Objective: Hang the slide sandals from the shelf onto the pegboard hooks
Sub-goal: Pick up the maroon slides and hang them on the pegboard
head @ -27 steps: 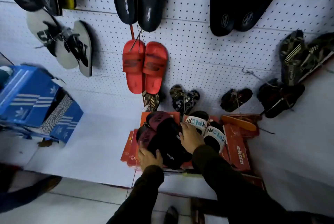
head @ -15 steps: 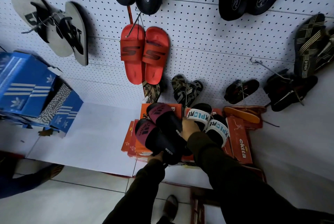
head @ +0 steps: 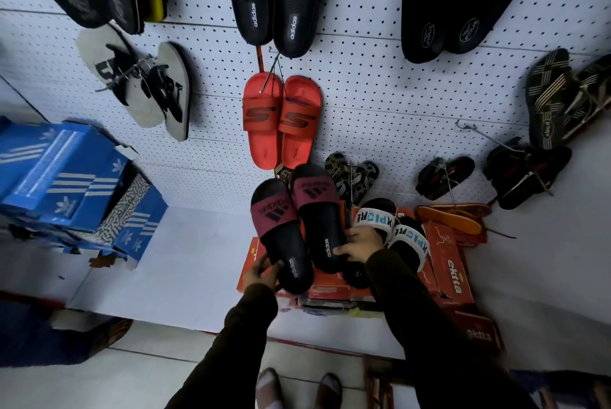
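Note:
I hold a pair of black slide sandals with maroon straps above the orange boxes. My left hand (head: 261, 278) grips the heel of the left slide (head: 281, 233). My right hand (head: 358, 243) grips the heel edge of the right slide (head: 319, 217). Both slides point toes up toward the white pegboard (head: 380, 94). A second pair with white lettered straps (head: 391, 228) lies on the boxes just right of my right hand. An empty metal hook (head: 476, 134) sticks out of the pegboard at the right.
Red slides (head: 281, 121) hang just above the held pair, with black adidas slides (head: 277, 12) higher up. Small striped sandals (head: 352, 174) hang behind. Orange shoe boxes (head: 451, 263) sit on the white shelf (head: 185, 260); blue boxes (head: 62, 174) stack at left.
The maroon-strapped pair has come up off the orange boxes, toes lifted toward the pegboard, with both hands now holding its heels. The camera has tilted upward.

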A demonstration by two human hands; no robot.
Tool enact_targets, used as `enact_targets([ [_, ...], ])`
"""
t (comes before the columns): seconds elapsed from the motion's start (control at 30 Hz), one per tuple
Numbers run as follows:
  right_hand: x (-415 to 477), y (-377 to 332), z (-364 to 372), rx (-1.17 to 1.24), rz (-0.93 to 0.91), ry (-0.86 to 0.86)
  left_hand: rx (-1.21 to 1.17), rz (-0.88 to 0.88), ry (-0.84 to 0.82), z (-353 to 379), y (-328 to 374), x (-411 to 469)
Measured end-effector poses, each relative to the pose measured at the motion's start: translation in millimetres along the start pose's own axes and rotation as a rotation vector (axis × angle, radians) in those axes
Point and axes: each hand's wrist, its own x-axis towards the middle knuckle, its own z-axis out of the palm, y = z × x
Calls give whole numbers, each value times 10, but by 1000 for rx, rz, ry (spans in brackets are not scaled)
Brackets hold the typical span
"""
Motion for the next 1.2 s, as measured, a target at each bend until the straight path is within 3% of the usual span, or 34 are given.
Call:
enact_targets([
  [0.17, -245, -352, -46, 107, -231, 163, 105, 278, -34, -13, 562, -77],
  [0.47, -637, -1322, -260, 280, -529, 367, 24, 647, -150, 141, 1682, -366],
  [0.83, -1168, -2452, -480, 389, -849, 433, -48, 950, -173, 203, 2874, -628],
  [1.03, -1251, -2991, -599, 369, -953, 483, -86, 1070, -151, 211, 3503, -784],
  [1.2, -1087, -3323, -663, 375, -869, 467, 4, 1147, -55, 238, 3971, -768],
])
